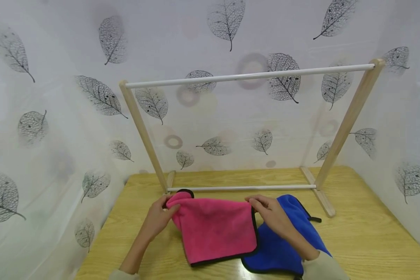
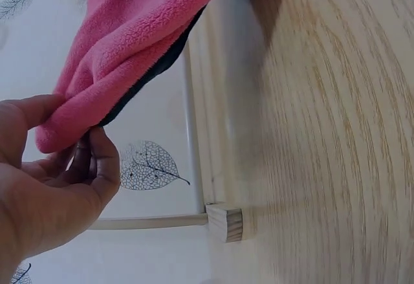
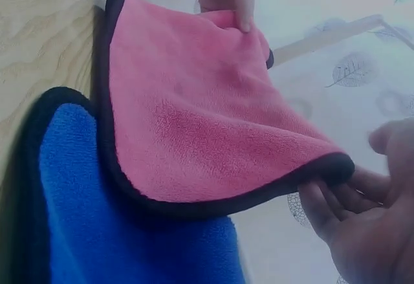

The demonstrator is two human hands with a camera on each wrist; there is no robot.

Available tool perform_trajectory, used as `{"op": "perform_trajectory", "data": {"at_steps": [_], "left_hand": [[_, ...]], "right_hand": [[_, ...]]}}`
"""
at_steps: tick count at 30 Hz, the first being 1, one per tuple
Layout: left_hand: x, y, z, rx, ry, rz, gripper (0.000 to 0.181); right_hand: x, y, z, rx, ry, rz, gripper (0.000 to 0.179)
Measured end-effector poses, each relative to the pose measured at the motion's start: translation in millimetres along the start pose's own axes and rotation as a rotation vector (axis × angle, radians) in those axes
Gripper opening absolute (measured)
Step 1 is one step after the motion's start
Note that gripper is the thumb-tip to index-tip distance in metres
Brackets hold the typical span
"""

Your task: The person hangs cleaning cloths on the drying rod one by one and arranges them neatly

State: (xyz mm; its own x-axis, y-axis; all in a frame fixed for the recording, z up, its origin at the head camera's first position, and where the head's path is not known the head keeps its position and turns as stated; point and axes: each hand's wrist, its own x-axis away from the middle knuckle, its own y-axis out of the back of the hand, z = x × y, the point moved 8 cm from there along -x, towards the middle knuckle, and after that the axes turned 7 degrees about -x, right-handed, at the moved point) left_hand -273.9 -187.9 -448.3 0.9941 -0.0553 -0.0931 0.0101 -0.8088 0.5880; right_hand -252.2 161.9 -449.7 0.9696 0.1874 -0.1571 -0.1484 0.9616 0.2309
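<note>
A pink towel [image 1: 216,229] with black edging is stretched between the two hands, its lower edge hanging toward the tabletop. My left hand [image 1: 159,215] pinches its upper left part between thumb and fingers, where the fabric bunches and folds over. At the upper right corner, my right hand [image 1: 270,216] holds the black edge. The right wrist view shows the fingers [image 3: 323,203] curled under that corner, with the thumb standing off it. A blue towel [image 1: 283,247], also black-edged, lies on the table beneath the right forearm, partly covered by the pink one.
Behind the towels stands a rack with wooden side posts [image 1: 349,124], a white top rail [image 1: 244,76] and a white lower rail [image 1: 241,188]. Its feet [image 1: 323,200] rest on the wooden table [image 1: 377,237]. Leaf-patterned sheeting [image 1: 56,97] surrounds the table at the back and sides.
</note>
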Motion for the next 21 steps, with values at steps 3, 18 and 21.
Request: {"op": "perform_trajectory", "data": {"at_steps": [3,18,21], "left_hand": [[-0.5,-0.7,0.2,0.011,-0.006,0.010,0.034],[8.7,-2.7,22.7,0.000,0.069,0.035,0.024],[9.3,-2.5,26.5,0.029,0.090,0.030,0.021]], "right_hand": [[0.1,-1,3,0.028,0.060,-0.003,0.022],[12.5,-20,-6,0.265,0.245,0.145,0.021],[12.7,-24,-10,0.309,0.214,0.166,0.026]]}}
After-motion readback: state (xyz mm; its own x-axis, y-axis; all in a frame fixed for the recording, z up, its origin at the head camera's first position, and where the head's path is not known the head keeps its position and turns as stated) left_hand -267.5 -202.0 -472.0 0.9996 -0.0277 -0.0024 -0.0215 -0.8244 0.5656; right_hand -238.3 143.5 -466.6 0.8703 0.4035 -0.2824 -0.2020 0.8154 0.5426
